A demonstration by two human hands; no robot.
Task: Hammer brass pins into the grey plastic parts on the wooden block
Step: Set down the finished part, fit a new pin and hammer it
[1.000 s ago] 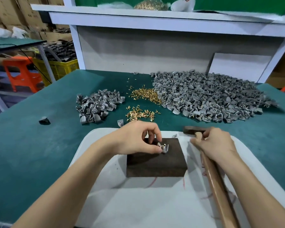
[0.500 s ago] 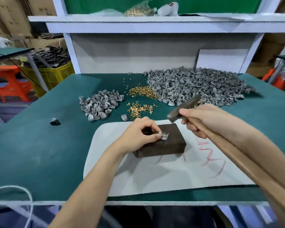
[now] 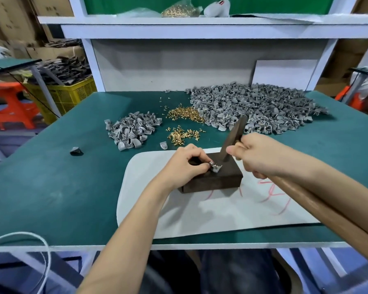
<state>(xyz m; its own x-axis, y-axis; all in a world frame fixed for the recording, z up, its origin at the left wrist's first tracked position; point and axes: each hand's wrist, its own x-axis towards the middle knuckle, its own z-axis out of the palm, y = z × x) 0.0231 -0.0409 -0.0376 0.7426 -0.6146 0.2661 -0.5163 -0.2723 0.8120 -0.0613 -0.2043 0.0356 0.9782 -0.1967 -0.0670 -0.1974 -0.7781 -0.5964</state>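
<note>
The left forearm reaches in from the lower middle, and the left hand rests on the near-left part of the wooden block. Its thumb and forefinger are curled and pinch a small grey plastic part against the block's top face. The right arm comes in from the right edge. The right hand is wrapped tightly round the hammer high on its shaft, just under the head, and the brown wooden shaft runs back along the forearm towards the lower right. The dark metal head is tilted, with its lower end over the far right corner of the block. I cannot tell whether it touches the wood.

The grey part is light and angular, with something shiny at its top that is too small to make out. The block is dark brown and sits on a white mat marked with red lines, on the green worktop. Behind it lie loose brass pins, a small heap of grey parts and a large heap.
</note>
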